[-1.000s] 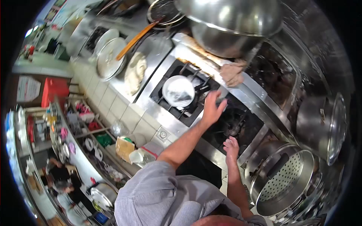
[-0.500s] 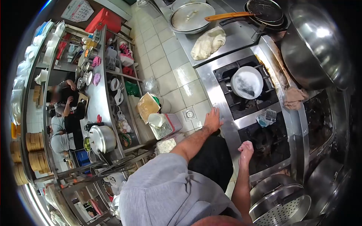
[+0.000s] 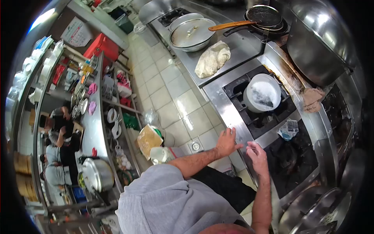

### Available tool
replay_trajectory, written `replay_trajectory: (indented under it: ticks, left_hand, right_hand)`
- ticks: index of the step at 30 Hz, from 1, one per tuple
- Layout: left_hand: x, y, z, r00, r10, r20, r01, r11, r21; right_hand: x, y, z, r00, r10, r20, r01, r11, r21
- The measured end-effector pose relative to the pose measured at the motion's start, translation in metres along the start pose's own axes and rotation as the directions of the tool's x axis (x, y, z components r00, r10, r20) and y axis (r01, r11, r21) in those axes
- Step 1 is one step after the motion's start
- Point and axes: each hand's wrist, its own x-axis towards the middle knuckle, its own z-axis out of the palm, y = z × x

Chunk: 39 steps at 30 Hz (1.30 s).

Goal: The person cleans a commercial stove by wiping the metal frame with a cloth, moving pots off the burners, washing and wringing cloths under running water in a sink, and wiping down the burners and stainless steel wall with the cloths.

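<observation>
Above the steel front edge of the stove (image 3: 228, 114), my left hand (image 3: 228, 143) is open and its fingers are spread. My right hand (image 3: 257, 158) is beside it, nearer to me, with loosely bent, parted fingers and nothing visible in them. A white pot (image 3: 263, 93) sits on the gas burner beyond my hands; it holds white, foamy-looking contents with a dark patch. To the right, a crumpled clear plastic bag (image 3: 288, 130) with something bluish in it lies at the edge of the nearer burner. Neither hand touches the pot or bag.
A pale cloth (image 3: 212, 59) and a lidded pan (image 3: 191, 34) rest on the steel counter. Frying pans (image 3: 265, 18), a large steel bowl (image 3: 317, 43) and a brown rag (image 3: 312, 99) are at the back. Two people work behind the shelving at left.
My right hand has moved forward and its curled fingers have opened out. My left hand has shifted slightly nearer to it. The view has turned a little.
</observation>
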Motion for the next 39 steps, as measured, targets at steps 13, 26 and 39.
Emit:
replay_trajectory:
  ticks: [13, 26, 39]
  left_hand:
    - [-0.053, -0.253, -0.065, 0.982, 0.113, -0.150, -0.170, 0.875, -0.453]
    - [-0.149, -0.593, -0.206, 0.315, -0.754, -0.576, 0.547, 0.641, -0.539]
    - [-0.117, -0.797, -0.359, -0.144, -0.730, -0.668, 0.592, 0.477, -0.650]
  right_hand:
    - [0.108, -0.077, 0.203, 0.992, -0.056, -0.110, 0.031, 0.976, -0.216]
    - [0.283, -0.002, 0.356, 0.956, 0.126, 0.265, -0.129, 0.992, -0.006]
    - [0.516, -0.069, 0.487, 0.892, 0.109, 0.439, -0.031, 0.983, -0.180]
